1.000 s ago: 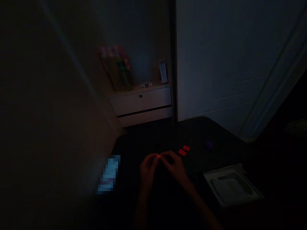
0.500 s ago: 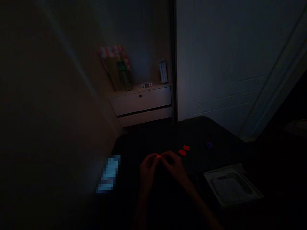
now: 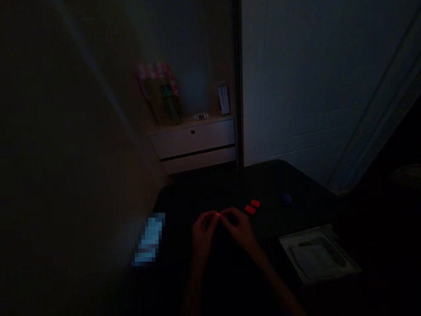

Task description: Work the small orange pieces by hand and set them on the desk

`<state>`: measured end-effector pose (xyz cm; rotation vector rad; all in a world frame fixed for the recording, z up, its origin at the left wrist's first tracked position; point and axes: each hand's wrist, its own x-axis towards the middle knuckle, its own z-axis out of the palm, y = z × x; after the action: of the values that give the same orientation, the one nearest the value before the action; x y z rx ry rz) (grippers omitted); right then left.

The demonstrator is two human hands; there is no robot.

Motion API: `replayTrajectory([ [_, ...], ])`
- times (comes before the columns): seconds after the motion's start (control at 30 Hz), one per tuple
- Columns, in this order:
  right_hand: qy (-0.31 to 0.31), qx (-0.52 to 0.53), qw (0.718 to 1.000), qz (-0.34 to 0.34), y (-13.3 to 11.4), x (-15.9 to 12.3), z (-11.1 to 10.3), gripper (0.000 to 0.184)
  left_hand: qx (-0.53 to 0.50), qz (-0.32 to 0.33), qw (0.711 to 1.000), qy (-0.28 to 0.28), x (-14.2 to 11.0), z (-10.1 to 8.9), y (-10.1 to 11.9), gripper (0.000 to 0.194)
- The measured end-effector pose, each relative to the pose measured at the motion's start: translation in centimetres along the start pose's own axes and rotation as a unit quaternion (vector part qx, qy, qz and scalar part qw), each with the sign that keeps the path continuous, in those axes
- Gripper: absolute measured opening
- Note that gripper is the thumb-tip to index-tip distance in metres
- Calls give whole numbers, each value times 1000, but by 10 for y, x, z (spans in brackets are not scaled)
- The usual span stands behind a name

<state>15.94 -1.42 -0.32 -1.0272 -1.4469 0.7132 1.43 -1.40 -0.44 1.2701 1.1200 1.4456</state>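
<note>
In dim light, my left hand (image 3: 203, 227) and my right hand (image 3: 237, 224) meet fingertip to fingertip over the dark table (image 3: 210, 188). Pinched between them is a small orange-red piece (image 3: 217, 214), mostly covered by the fingers; its kind cannot be made out. Just right of my right hand lie two flat orange-red pieces, a nearer one (image 3: 250, 210) and a farther one (image 3: 255, 203). Farther right on the table rests a small purple lump (image 3: 286, 199).
A pale flat packet or sheet (image 3: 320, 254) lies at the lower right. To the left is a blurred-out bright rectangle (image 3: 149, 239). Behind the table stand a white drawer unit (image 3: 197, 142), with a bottle (image 3: 171, 103) on top, and a white door panel (image 3: 296, 79).
Both hands stay almost in place, still pinching the small orange-red piece, of which slightly less shows now. The picture is a little darker.
</note>
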Motion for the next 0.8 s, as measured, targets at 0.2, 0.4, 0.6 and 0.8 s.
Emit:
replayTrajectory([
  [0.2,-2,1,1000,9,2,0,1,15,12,3,1000,0,0,0,0,31],
  [0.4,-8,-4,1000,0,-1,0,0,16,26,3,1000,8,1,0,-1,32],
  [0.6,-6,-4,1000,-2,-3,1,-1,15,18,11,1000,-6,0,0,1,31],
  [0.8,0,-2,1000,3,-1,0,0,13,10,15,1000,-13,-1,1,3,32],
])
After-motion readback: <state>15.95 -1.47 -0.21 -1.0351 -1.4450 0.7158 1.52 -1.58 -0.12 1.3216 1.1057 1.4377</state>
